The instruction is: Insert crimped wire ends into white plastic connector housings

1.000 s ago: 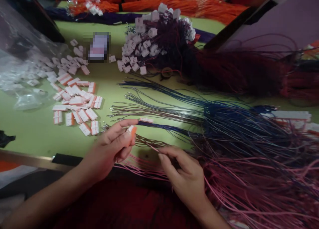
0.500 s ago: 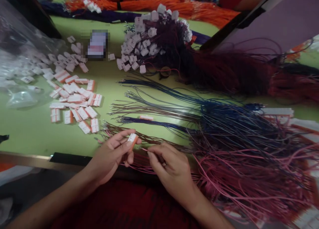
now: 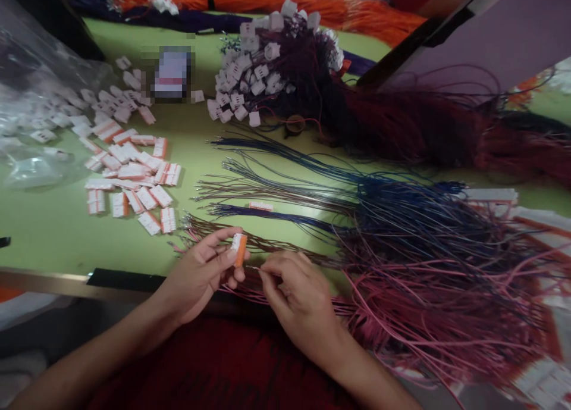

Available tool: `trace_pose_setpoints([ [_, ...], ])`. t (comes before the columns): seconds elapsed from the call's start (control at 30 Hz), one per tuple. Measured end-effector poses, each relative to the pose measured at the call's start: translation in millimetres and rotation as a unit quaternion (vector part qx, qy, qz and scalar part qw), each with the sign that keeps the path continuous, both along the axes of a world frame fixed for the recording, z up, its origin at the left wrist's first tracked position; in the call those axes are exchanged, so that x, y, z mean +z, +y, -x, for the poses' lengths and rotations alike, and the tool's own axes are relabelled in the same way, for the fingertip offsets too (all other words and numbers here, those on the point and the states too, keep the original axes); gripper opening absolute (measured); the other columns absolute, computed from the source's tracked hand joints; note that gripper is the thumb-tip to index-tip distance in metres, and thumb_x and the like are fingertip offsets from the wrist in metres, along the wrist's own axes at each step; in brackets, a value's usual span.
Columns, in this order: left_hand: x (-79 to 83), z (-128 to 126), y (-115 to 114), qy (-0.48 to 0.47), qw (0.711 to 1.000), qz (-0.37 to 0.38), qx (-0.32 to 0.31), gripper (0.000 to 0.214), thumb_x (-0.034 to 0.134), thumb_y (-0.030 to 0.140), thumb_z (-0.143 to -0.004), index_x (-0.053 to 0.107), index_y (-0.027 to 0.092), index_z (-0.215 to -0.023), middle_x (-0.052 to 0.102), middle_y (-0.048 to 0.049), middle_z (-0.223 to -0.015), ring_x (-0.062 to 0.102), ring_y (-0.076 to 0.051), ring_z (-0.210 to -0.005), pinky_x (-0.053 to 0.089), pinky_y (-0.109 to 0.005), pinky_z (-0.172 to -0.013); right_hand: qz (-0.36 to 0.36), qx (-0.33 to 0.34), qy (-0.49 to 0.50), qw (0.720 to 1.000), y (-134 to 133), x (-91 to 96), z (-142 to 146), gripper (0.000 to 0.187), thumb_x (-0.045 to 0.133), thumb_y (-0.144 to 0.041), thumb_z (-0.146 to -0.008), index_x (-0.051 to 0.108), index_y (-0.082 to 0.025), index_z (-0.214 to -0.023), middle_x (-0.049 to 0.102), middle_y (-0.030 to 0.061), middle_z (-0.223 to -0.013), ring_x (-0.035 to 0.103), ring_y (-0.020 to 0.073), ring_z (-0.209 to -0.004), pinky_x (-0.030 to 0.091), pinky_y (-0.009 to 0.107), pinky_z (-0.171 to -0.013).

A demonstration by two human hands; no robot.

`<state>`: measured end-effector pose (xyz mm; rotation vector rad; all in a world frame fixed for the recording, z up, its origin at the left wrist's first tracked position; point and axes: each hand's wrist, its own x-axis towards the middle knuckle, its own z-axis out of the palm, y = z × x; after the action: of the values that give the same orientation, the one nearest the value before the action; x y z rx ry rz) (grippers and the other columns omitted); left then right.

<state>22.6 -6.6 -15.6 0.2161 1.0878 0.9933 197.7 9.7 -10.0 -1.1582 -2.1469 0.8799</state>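
Note:
An orange-and-white connector housing is pinched between the thumb and fingers of my left hand, its orange side turned up to the right. Just to the right, my right hand is closed on a thin pink wire near its metal tip. The tip points at the housing with a small gap between them. Under and behind my hands run brown wires and pink wires. A single connector housing lies farther back, by the dark blue wires.
Loose orange-and-white housings are heaped at the left beside a clear plastic bag. A phone lies behind them. White plugs on dark red wires pile up at the back. Pink wire bundles spread on the right.
My left hand has turned the housing so more of its orange side shows. My right hand has shifted slightly left with the wire.

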Motion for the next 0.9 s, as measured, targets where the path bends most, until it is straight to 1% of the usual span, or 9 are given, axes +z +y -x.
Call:
trace_pose_setpoints([
  [0.1,0.7,0.5,0.0,-0.001,1.0,0.003,0.003,0.039,0.073,0.02,-0.073,0.058,0.018,-0.109,0.064,0.0006,-0.069,0.057,-0.01,-0.054,0.043,-0.019,-0.049,-0.011,0.01,-0.019,1.0,-0.9,-0.8,1.8,0.015,0.05,-0.011,-0.087,0.056,-0.019,-0.075,0.063,0.0009,-0.073,0.054,0.0134,-0.07,0.036,0.028,-0.069],
  [0.2,0.2,0.4,-0.3,-0.003,1.0,0.004,0.0,0.038,0.074,0.02,-0.072,0.058,0.018,-0.107,0.064,0.0008,-0.069,0.058,-0.009,-0.053,0.043,-0.019,-0.048,-0.028,0.02,-0.033,0.999,-0.5,-1.6,4.4,0.017,0.048,-0.011,-0.088,0.055,-0.019,-0.075,0.064,0.0005,-0.073,0.055,0.0126,-0.069,0.034,0.027,-0.067],
  [0.4,-4.0,-0.2,0.7,0.007,1.0,-0.002,-0.009,0.035,0.075,0.021,-0.071,0.059,0.018,-0.102,0.063,0.0025,-0.063,0.058,-0.01,-0.05,0.042,-0.018,-0.044,-0.101,0.051,-0.063,0.992,1.3,-2.9,6.0,0.022,0.044,-0.012,-0.091,0.056,-0.017,-0.073,0.063,0.0024,-0.071,0.05,0.014,-0.066,0.03,0.03,-0.064],
  [0.47,-5.9,-0.6,1.2,0.017,1.0,-0.006,-0.02,0.032,0.075,0.021,-0.071,0.059,0.017,-0.099,0.061,0.0033,-0.059,0.056,-0.009,-0.048,0.041,-0.018,-0.043,-0.112,0.068,-0.067,0.989,1.9,-1.9,6.7,0.024,0.042,-0.013,-0.092,0.058,-0.017,-0.075,0.063,0.0028,-0.072,0.048,0.0143,-0.066,0.03,0.03,-0.064],
  [0.57,-8.3,-1.5,1.3,0.033,0.999,-0.012,-0.041,0.03,0.073,0.023,-0.073,0.058,0.016,-0.098,0.06,0.0037,-0.057,0.055,-0.009,-0.046,0.041,-0.018,-0.042,-0.113,0.091,-0.052,0.988,2.4,-1.1,8.8,0.024,0.041,-0.012,-0.093,0.059,-0.018,-0.079,0.063,0.0019,-0.073,0.048,0.0142,-0.067,0.029,0.03,-0.064],
  [0.67,-8.2,-2.3,1.1,0.05,0.997,-0.008,-0.055,0.031,0.073,0.025,-0.074,0.057,0.015,-0.099,0.061,0.0034,-0.056,0.055,-0.009,-0.045,0.04,-0.018,-0.041,-0.1,0.094,-0.032,0.99,2.5,-2.1,10.2,0.024,0.04,-0.013,-0.094,0.059,-0.018,-0.081,0.065,0.0019,-0.075,0.05,0.0136,-0.067,0.03,0.03,-0.065],
  [0.8,-5.3,-4.0,0.3,0.057,0.997,-0.015,-0.039,0.03,0.073,0.026,-0.073,0.056,0.016,-0.096,0.062,0.0029,-0.057,0.056,-0.01,-0.046,0.041,-0.018,-0.042,-0.091,0.085,-0.009,0.992,2.2,-3.3,11.7,0.02,0.044,-0.014,-0.093,0.059,-0.018,-0.08,0.065,0.0014,-0.076,0.054,0.0129,-0.069,0.033,0.028,-0.066],
  [0.9,-3.5,-6.2,-1.7,0.058,0.997,-0.024,-0.036,0.028,0.071,0.027,-0.075,0.056,0.015,-0.095,0.061,0.0034,-0.055,0.056,-0.009,-0.045,0.041,-0.018,-0.042,-0.082,0.077,-0.005,0.994,-0.5,-3.3,14.5,0.019,0.045,-0.011,-0.092,0.058,-0.017,-0.079,0.064,0.0014,-0.073,0.055,0.0124,-0.069,0.037,0.026,-0.067],
])
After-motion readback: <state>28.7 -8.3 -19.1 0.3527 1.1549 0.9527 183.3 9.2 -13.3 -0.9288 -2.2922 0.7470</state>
